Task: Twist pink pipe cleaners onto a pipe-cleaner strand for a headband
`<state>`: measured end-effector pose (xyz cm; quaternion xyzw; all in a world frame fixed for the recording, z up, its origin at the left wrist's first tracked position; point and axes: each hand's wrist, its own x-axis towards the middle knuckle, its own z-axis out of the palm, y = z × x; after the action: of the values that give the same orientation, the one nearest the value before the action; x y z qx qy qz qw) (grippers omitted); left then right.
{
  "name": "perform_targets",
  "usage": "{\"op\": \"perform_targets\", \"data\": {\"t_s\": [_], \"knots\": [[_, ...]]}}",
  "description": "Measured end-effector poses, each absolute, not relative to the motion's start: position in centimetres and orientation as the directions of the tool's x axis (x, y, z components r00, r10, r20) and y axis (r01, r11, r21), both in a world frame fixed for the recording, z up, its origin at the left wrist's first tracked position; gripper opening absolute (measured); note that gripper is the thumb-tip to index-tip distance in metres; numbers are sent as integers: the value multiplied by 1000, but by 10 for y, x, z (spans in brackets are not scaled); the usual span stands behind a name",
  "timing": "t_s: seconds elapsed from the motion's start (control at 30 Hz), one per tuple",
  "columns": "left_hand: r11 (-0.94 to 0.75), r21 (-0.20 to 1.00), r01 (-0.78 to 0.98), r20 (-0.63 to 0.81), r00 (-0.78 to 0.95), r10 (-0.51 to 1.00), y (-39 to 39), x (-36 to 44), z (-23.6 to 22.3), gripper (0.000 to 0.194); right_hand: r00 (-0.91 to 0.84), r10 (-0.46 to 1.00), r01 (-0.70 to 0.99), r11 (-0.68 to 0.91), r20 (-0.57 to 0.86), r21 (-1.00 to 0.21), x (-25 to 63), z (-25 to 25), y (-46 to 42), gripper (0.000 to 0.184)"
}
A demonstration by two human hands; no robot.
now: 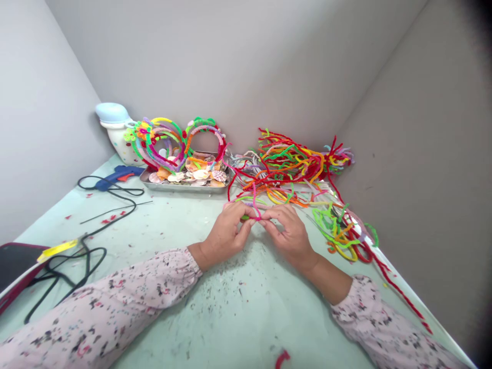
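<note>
A bright pink pipe cleaner (pixel 254 193) is pinched between my two hands above the middle of the table, one length of it standing upright. My left hand (pixel 231 229) grips it between thumb and forefinger, with a bit of green pipe cleaner showing at the fingertips. From the other side, my right hand (pixel 289 231) pinches the pink one close to the left fingertips. The other ends are partly hidden by my fingers. Just beyond my hands lies a large heap of coloured pipe cleaners (pixel 288 159), red, orange, green and yellow.
Behind my left hand, a metal tray (pixel 184 188) holds seashells and pipe-cleaner headbands (pixel 205 128). A blue glue gun (pixel 119 177) with a black cord (pixel 132 207) lies at left, near a white container with a blue lid (pixel 113 114). Loose pipe cleaners (pixel 346 236) lie along the right edge.
</note>
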<state>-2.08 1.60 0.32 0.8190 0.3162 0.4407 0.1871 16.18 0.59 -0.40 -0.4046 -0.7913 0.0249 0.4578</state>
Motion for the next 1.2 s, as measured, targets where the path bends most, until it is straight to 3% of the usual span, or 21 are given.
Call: {"op": "perform_targets", "data": {"t_s": [0.43,0.7,1.2], "knots": [[-726,531,437,579,438,687,17,-21,1,8,-293,754,575,631,589,-522,161,-3,7,4],[-728,535,430,585,433,686,17,-20,3,7,-257,715,565,657,650,-499,161,-4,6,6],[-716,537,445,570,435,698,17,-20,3,9,-275,732,610,634,623,-475,160,-2,6,8]]}}
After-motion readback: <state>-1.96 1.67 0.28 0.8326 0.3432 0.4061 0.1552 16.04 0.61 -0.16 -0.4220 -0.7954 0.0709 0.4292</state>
